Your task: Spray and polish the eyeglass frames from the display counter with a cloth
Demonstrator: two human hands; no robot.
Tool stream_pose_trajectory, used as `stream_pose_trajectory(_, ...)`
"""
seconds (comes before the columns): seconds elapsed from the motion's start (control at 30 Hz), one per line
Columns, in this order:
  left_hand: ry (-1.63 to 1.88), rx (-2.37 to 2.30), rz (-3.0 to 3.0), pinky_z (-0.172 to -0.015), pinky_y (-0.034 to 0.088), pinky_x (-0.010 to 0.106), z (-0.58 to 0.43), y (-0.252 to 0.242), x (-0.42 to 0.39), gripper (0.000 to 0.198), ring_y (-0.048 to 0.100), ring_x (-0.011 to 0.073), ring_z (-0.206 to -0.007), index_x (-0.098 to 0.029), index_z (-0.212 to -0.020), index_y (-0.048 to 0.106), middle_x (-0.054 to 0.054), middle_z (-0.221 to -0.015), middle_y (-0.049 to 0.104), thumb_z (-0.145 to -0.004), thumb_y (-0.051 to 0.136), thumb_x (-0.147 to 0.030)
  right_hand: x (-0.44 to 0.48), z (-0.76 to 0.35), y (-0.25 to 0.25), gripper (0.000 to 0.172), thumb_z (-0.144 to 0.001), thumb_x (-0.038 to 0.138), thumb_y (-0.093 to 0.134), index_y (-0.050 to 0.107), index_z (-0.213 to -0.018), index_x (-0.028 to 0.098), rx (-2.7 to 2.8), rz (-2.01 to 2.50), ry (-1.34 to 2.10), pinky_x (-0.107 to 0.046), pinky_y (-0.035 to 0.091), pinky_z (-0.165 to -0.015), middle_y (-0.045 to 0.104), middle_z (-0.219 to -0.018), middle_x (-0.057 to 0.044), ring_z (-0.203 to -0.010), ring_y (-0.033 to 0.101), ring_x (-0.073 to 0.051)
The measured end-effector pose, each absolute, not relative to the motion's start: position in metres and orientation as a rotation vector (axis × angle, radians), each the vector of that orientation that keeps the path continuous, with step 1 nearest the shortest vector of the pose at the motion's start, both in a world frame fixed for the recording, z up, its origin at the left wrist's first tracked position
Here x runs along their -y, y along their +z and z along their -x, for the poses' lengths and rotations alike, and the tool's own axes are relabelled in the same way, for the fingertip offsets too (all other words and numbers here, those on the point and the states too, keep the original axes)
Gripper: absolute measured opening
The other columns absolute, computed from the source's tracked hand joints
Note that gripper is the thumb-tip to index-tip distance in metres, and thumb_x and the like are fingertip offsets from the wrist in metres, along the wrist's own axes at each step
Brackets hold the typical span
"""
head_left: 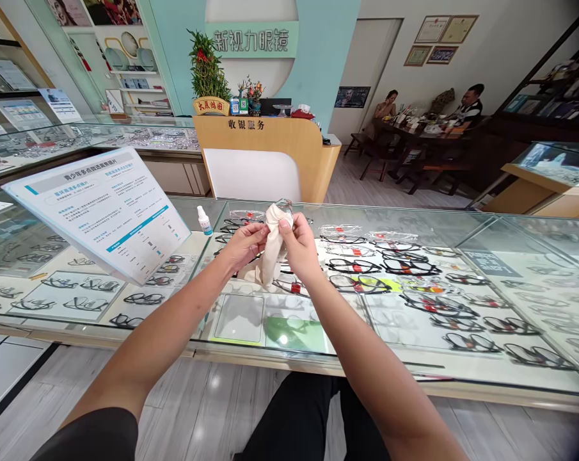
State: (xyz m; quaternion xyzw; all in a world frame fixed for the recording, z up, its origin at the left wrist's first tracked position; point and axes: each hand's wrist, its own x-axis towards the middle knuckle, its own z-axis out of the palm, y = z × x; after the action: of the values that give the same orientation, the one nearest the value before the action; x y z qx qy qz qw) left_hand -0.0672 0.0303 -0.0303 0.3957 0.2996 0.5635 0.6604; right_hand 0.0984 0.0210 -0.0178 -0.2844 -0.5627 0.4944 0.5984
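A cream cloth (272,246) is bunched up between my hands above the glass counter, its lower end hanging down. My left hand (245,244) is closed, its fingertips pinching the cloth's left side. Closed on the other side, my right hand (301,246) presses its thumb against the folds. Out of the top of the cloth sticks part of what looks like a thin-rimmed pair of glasses (286,204); the rest is hidden by cloth and fingers. Below and to the right, several eyeglass frames (356,265) with dark or clear rims lie in rows at the counter.
To the left, a small white spray bottle (204,221) stands on the glass counter (289,349), near a tilted printed sign (102,211). Beyond is a wooden cashier desk (265,137) with a plant (205,67). Two people sit at a dark table (404,137) in the far right.
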Motion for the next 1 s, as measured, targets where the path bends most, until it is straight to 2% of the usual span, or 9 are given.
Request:
stream_pose_trajectory(0.13,1.295,-0.707,-0.913,-0.071,0.058,0.026,0.067,-0.033,-0.032,0.055,0.072,0.0144,-0.071,-0.016,-0.083,0.080,0.003,-0.079,0.080,-0.051,0.114,-0.045,-0.024,-0.099,-0.019,0.064,-0.086,0.087,0.076,0.051,-0.091,0.028,1.342,0.660,1.140,-0.031,0.040,-0.066,0.053,-0.080,0.004,-0.070,0.046,-0.015)
stream_pose_trajectory(0.33,1.350,-0.729,-0.922,-0.074,0.059,0.026,0.065,-0.028,-0.029,0.045,0.070,0.0135,-0.073,-0.018,-0.095,0.078,0.001,-0.081,0.075,-0.066,0.106,-0.039,-0.025,-0.101,-0.018,0.058,-0.092,0.082,0.072,0.054,-0.091,0.027,1.416,0.704,1.056,-0.031,0.041,-0.066,0.054,-0.086,0.002,-0.075,0.047,-0.016)
stream_pose_trajectory(0.4,1.380,-0.714,-0.940,-0.073,0.058,0.025,0.064,-0.024,-0.027,0.048,0.070,0.0136,-0.075,-0.018,-0.094,0.078,0.001,-0.082,0.074,-0.067,0.106,-0.046,-0.025,-0.102,-0.018,0.054,-0.094,0.079,0.072,0.057,-0.090,0.027,1.447,0.733,0.988,-0.032,0.042,-0.067,0.055,-0.092,-0.001,-0.080,0.050,-0.018)
stream_pose_trajectory(0.5,1.381,-0.710,-1.008,-0.079,0.060,0.028,0.064,-0.019,-0.022,0.054,0.071,0.0151,-0.080,-0.017,-0.090,0.080,0.003,-0.085,0.075,-0.065,0.107,-0.058,-0.027,-0.103,-0.018,0.048,-0.096,0.072,0.073,0.062,-0.088,0.026,1.478,0.760,0.874,-0.033,0.044,-0.069,0.055,-0.097,-0.003,-0.088,0.053,-0.020)
stream_pose_trajectory(0.63,1.345,-0.760,-1.059,-0.088,0.062,0.033,0.063,-0.016,-0.018,0.056,0.074,0.0181,-0.089,-0.018,-0.095,0.086,0.005,-0.093,0.080,-0.061,0.109,-0.057,-0.028,-0.103,-0.020,0.043,-0.097,0.067,0.074,0.063,-0.086,0.026,1.511,0.768,0.844,-0.035,0.046,-0.073,0.055,-0.096,-0.003,-0.091,0.055,-0.022)
stream_pose_trajectory(0.73,1.356,-0.795,-1.035,-0.084,0.060,0.030,0.063,-0.015,-0.017,0.057,0.073,0.0167,-0.087,-0.018,-0.095,0.087,0.005,-0.094,0.081,-0.058,0.110,-0.056,-0.025,-0.101,-0.021,0.038,-0.097,0.063,0.073,0.064,-0.089,0.027,1.528,0.762,0.870,-0.037,0.048,-0.079,0.058,-0.097,-0.003,-0.094,0.057,-0.022)
stream_pose_trajectory(0.87,1.454,-0.818,-0.969,-0.081,0.058,0.029,0.063,-0.011,-0.016,0.055,0.072,0.0161,-0.086,-0.018,-0.089,0.087,0.005,-0.093,0.082,-0.056,0.111,-0.054,-0.022,-0.103,-0.019,0.030,-0.094,0.053,0.077,0.063,-0.103,0.028,1.421,0.829,0.803,-0.041,0.049,-0.094,0.065,-0.108,-0.004,-0.103,0.062,-0.024)
stream_pose_trajectory(1.0,1.540,-0.842,-0.887,-0.078,0.057,0.029,0.065,-0.007,-0.017,0.060,0.070,0.0148,-0.079,-0.016,-0.083,0.084,0.003,-0.085,0.080,-0.048,0.113,-0.055,-0.026,-0.108,-0.019,0.013,-0.091,0.039,0.075,0.071,-0.087,0.027,1.541,0.950,0.611,-0.049,0.047,-0.107,0.067,-0.106,-0.006,-0.112,0.062,-0.028)
